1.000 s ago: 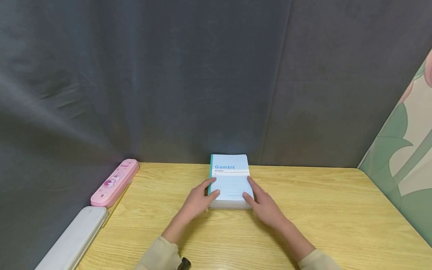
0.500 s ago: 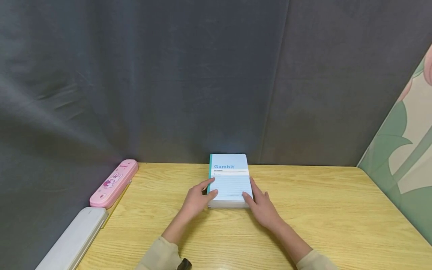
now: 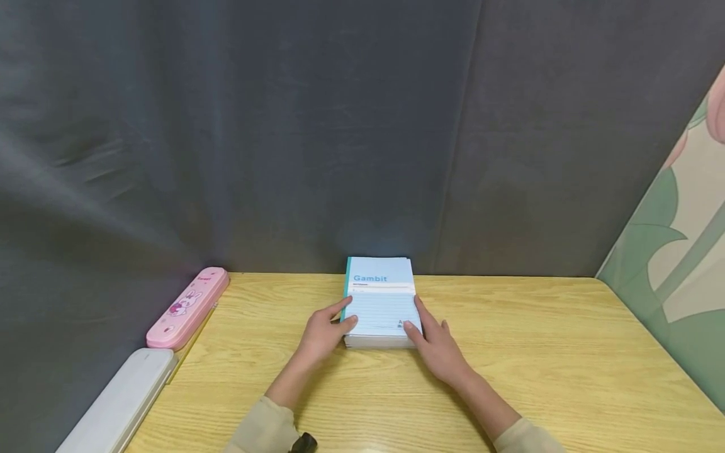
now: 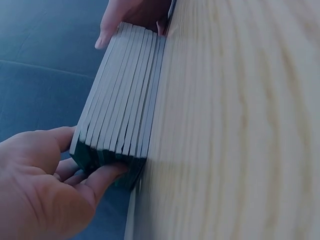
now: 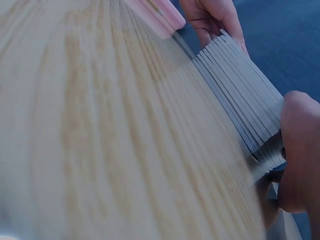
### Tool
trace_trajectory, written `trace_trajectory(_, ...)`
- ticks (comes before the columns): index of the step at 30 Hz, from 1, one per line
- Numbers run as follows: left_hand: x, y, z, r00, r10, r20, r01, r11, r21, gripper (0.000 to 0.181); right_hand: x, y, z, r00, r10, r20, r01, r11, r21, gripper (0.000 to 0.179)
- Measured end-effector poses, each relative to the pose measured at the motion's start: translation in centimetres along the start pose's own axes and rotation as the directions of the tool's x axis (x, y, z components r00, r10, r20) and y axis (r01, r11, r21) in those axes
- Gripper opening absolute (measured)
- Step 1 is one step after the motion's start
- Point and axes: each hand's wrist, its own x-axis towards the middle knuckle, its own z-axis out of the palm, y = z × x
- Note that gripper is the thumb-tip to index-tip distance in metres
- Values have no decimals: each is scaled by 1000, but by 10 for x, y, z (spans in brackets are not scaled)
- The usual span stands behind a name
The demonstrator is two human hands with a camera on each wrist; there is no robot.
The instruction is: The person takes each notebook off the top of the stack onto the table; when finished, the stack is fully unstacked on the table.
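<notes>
A thick stack of notebooks lies on the table, its white top cover printed "Gambit" with a teal spine along the left. My left hand holds the stack's left side, thumb on the top cover's edge; in the left wrist view its fingers curl against the teal spines. On the opposite side my right hand grips the stack, its thumb over the cover's lower right corner. The grey page edges face the right wrist camera as fairly even layers. Some of the right fingers are hidden beside the stack.
A pink pencil case with a rabbit picture lies at the table's left edge. In front of it is a long white case, with a thin yellow pencil alongside. A dark curtain rises behind the wooden table.
The whole view has shifted slightly left. Both hands stay at the stack's sides, and small print on the cover now shows beside my right thumb.
</notes>
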Motion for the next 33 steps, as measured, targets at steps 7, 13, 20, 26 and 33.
trace_trajectory(7, 0, -2, -4, 998, -45, -50, 36, 986, -164, 51, 0, 0, -2, 1000, 25, 7, -25, 999, 21, 59)
trace_trajectory(13, -2, -3, -10, 997, -51, -59, 38, 978, -203, 52, -1, -2, -3, 1000, 21, -11, -21, 999, 34, 60)
trace_trajectory(20, -5, -8, -19, 994, -101, -48, 76, 925, -372, 53, -1, -3, -5, 999, 47, 9, -47, 998, 40, 59)
trace_trajectory(26, -8, -8, -27, 991, -113, -76, 80, 936, -344, 51, -1, -3, -5, 999, 32, -2, -32, 999, 41, 59)
trace_trajectory(33, -12, -10, -34, 985, -137, -103, 88, 919, -385, 49, 0, -2, -4, 999, 43, 5, -43, 998, 41, 59)
